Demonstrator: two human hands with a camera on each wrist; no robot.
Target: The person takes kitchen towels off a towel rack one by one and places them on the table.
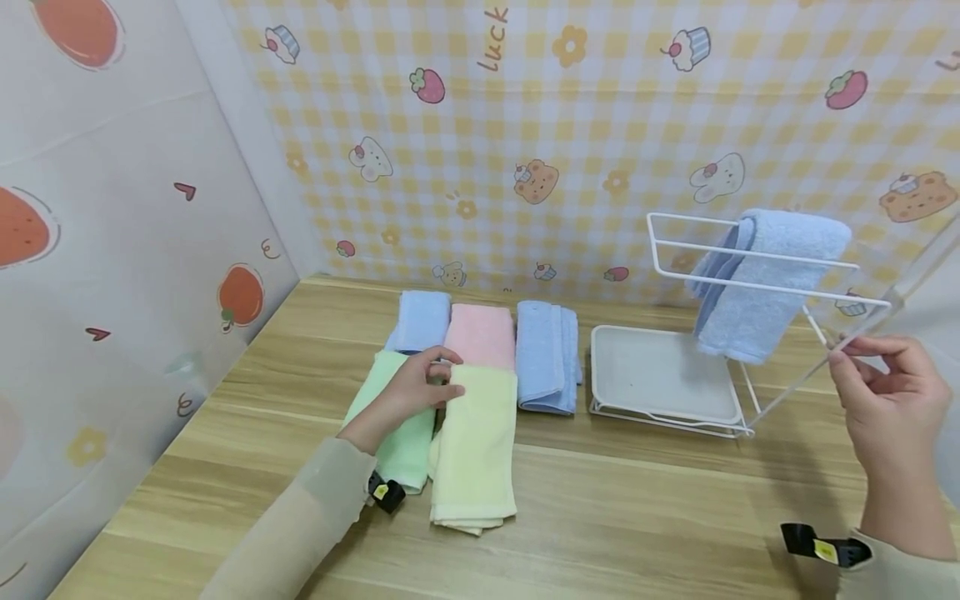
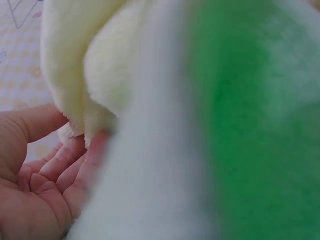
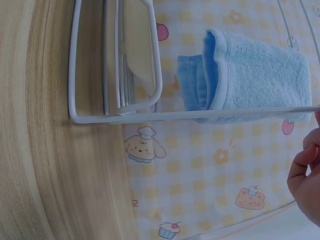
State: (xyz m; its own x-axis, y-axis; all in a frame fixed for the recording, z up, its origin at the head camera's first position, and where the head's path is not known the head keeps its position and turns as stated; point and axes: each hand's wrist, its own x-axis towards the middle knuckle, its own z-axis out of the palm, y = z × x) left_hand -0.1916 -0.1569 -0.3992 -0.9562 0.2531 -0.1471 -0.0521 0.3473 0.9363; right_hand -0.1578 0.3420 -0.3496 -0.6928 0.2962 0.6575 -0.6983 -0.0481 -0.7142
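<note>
A folded pale yellow towel (image 1: 476,450) lies on the table, its far end over a pink towel (image 1: 483,333). My left hand (image 1: 420,385) pinches its upper left edge; in the left wrist view the thumb and fingertips close on the fluffy yellow cloth (image 2: 62,60). Under the left wrist is a light green towel (image 1: 401,454), partly covered by the hand. On the right, a white wire rack (image 1: 791,390) stands with a blue towel (image 1: 780,237) draped over its top bars. My right hand (image 1: 892,400) holds the rack's slanting side wire (image 3: 200,115) between thumb and fingers.
A folded blue towel (image 1: 423,321) lies behind the green one, another blue towel (image 1: 542,358) right of the pink. The rack's base carries a shallow pale tray (image 1: 660,375). Behind the wooden table (image 1: 622,508) rises a yellow checked backdrop (image 1: 480,125), with a printed panel at left.
</note>
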